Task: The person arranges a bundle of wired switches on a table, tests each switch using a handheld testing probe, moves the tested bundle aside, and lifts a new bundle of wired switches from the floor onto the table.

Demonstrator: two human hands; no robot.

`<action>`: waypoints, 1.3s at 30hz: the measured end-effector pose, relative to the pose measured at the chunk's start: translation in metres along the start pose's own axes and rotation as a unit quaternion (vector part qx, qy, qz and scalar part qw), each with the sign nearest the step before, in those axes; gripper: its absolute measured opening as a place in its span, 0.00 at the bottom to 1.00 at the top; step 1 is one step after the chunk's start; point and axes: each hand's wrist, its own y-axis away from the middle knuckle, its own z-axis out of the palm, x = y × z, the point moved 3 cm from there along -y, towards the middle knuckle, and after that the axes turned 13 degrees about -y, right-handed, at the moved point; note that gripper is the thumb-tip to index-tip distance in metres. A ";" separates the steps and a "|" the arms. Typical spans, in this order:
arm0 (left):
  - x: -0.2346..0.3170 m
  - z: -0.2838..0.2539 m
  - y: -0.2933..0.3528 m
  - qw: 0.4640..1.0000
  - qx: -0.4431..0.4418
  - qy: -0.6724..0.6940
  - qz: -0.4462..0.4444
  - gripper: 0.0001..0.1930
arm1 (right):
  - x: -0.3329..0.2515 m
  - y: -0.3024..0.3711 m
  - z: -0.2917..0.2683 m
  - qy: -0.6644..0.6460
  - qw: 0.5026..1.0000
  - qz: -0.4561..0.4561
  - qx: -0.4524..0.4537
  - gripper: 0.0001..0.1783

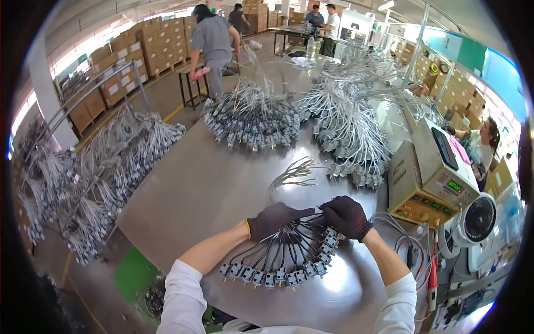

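Observation:
Both my hands wear dark knit gloves. My left hand point(273, 218) and my right hand point(346, 216) are closed together on the gathered end of a bundle of black and grey cables point(289, 245). Its cables fan out toward me on the steel table point(200, 189). Each one ends in a small grey plug connector point(276, 276), and the connectors lie in a curved row near the table's front edge. A few loose cable ends point(295, 172) lie just beyond my hands.
Big piles of grey cable assemblies point(251, 117) point(350, 133) cover the far table. More hang on a rack point(89, 178) at left. A beige test instrument point(428, 183) and a small fan point(475, 220) stand at right. People stand behind; a seated person point(478, 142) is at right.

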 end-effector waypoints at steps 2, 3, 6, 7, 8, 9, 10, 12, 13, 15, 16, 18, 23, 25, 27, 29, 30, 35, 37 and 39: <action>-0.008 0.002 0.006 1.000 -0.019 -0.005 0.017 0.41 | 0.000 -0.004 0.008 0.003 1.000 -0.002 0.027 0.14; -0.012 0.004 0.008 0.999 -0.020 0.014 0.020 0.43 | 0.001 -0.005 0.013 0.004 1.000 0.000 0.020 0.14; -0.013 0.001 0.018 0.999 0.022 0.026 0.031 0.36 | 0.001 -0.004 0.022 -0.008 0.999 -0.002 0.034 0.15; -0.009 -0.006 0.018 1.000 -0.021 -0.008 0.001 0.36 | -0.002 -0.004 0.024 -0.010 0.999 -0.002 0.045 0.15; -0.011 -0.003 0.017 1.000 -0.022 -0.004 0.001 0.36 | -0.004 -0.003 0.026 -0.012 0.998 -0.001 0.058 0.15; -0.015 0.001 0.017 1.000 -0.022 -0.001 0.007 0.37 | -0.008 0.000 0.025 -0.047 0.997 0.014 0.063 0.16; -0.016 0.004 0.018 1.000 -0.022 0.001 0.012 0.38 | -0.008 0.002 0.028 -0.046 0.997 0.015 0.062 0.16; -0.015 0.009 0.020 1.000 -0.002 0.010 0.013 0.39 | -0.004 0.007 0.032 -0.082 0.991 0.036 0.101 0.17; -0.016 0.009 0.020 1.000 -0.011 0.015 0.011 0.39 | -0.003 0.009 0.033 -0.083 0.991 0.037 0.101 0.17; -0.017 0.014 0.020 1.000 -0.020 0.021 0.008 0.39 | -0.003 0.011 0.033 -0.078 0.992 0.034 0.097 0.19; -0.019 0.019 0.020 1.000 -0.007 0.027 0.015 0.37 | -0.002 0.012 0.034 -0.078 0.992 0.034 0.096 0.19; -0.020 0.023 0.020 0.999 0.005 0.033 0.023 0.35 | 0.000 0.014 0.034 -0.053 0.994 0.017 0.091 0.18; -0.022 0.021 0.022 0.999 0.025 -0.006 0.047 0.36 | -0.001 0.012 0.037 -0.073 0.993 0.027 0.094 0.18; -0.025 0.021 0.023 0.999 0.021 -0.001 0.045 0.36 | 0.000 0.010 0.039 -0.074 0.992 0.026 0.098 0.18; -0.028 0.022 0.023 0.999 0.018 0.003 0.042 0.36 | 0.000 0.007 0.040 -0.075 0.992 0.027 0.095 0.17; -0.031 0.024 0.023 0.998 0.032 0.020 0.046 0.36 | 0.003 0.008 0.043 -0.085 0.991 0.024 0.102 0.17; -0.031 0.025 0.022 0.998 0.033 0.021 0.048 0.36 | 0.002 0.008 0.042 -0.096 0.989 0.021 0.109 0.17; -0.031 0.023 0.019 0.999 0.017 0.020 0.046 0.35 | -0.010 0.012 0.038 -0.064 0.991 0.020 0.116 0.16; -0.032 0.026 0.022 0.997 0.036 0.022 0.071 0.36 | -0.018 0.017 0.041 -0.034 0.992 0.016 0.125 0.15; -0.030 0.028 0.025 0.993 0.053 0.028 0.097 0.36 | -0.035 0.031 0.044 -0.027 0.991 0.035 0.126 0.15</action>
